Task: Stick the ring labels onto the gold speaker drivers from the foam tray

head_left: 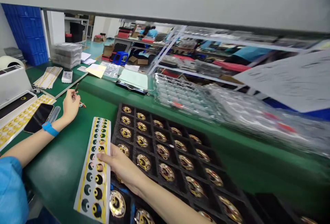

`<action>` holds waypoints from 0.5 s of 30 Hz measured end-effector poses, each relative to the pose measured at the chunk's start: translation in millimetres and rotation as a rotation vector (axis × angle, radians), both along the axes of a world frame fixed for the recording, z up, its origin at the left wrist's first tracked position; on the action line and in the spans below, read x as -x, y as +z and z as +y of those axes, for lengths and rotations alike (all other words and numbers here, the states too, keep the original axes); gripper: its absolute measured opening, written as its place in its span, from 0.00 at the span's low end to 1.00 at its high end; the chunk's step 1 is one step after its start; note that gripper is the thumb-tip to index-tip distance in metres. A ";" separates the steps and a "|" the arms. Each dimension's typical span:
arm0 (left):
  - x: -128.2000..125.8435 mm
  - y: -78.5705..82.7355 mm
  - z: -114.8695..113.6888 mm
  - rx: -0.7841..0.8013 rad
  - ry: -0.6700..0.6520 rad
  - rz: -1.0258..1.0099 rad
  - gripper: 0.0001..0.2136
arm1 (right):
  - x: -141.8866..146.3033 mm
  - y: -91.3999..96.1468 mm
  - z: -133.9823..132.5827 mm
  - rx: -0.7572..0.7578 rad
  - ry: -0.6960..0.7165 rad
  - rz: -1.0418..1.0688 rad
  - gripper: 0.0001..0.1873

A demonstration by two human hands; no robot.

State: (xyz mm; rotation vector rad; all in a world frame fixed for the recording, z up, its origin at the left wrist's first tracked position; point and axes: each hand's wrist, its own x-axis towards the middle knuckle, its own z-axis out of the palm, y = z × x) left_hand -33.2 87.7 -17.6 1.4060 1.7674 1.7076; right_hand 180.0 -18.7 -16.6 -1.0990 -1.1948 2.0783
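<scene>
My left hand (71,104), with a blue band at the wrist, is over the far left of the green table. Its fingers are pinched on a thin dark tool (76,87) whose tip points up; its exact kind is unclear. A small orange and white item (82,105) lies beside that hand. My right hand (120,163) grips a long sticker sheet (89,177) with yellow borders and rows of round cut-outs, thumb on top. The sheet's edge overlaps a black foam tray (152,162), whose compartments hold several shiny gold round parts (143,162).
At left are a phone (38,118), another yellow sticker sheet (12,131) and a white machine (14,84). Behind stand a clipboard (134,79) and clear plastic trays (185,96). A grey beam (165,0) crosses overhead. A person in blue (152,32) is far back.
</scene>
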 end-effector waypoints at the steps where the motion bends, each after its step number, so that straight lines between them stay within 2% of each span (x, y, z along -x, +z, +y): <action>1: -2.3 -1.1 -6.2 0.003 -0.033 -0.026 0.05 | 4.2 -1.1 3.3 -0.009 -0.001 -0.005 0.17; 5: -13.9 -9.8 -30.1 0.051 -0.204 -0.158 0.02 | 26.7 -5.9 20.8 -0.021 0.011 -0.079 0.17; 9: -14.5 -13.3 -40.1 0.121 -0.275 -0.316 0.02 | 31.0 -4.8 34.1 -0.066 -0.014 -0.227 0.25; 12: -15.3 -13.9 -39.7 0.195 -0.308 -0.424 0.01 | 21.8 0.7 37.7 -0.194 -0.087 -0.334 0.29; 15: -22.2 -12.8 -42.1 0.277 -0.368 -0.513 0.02 | 8.1 0.1 35.0 -0.414 -0.063 -0.379 0.24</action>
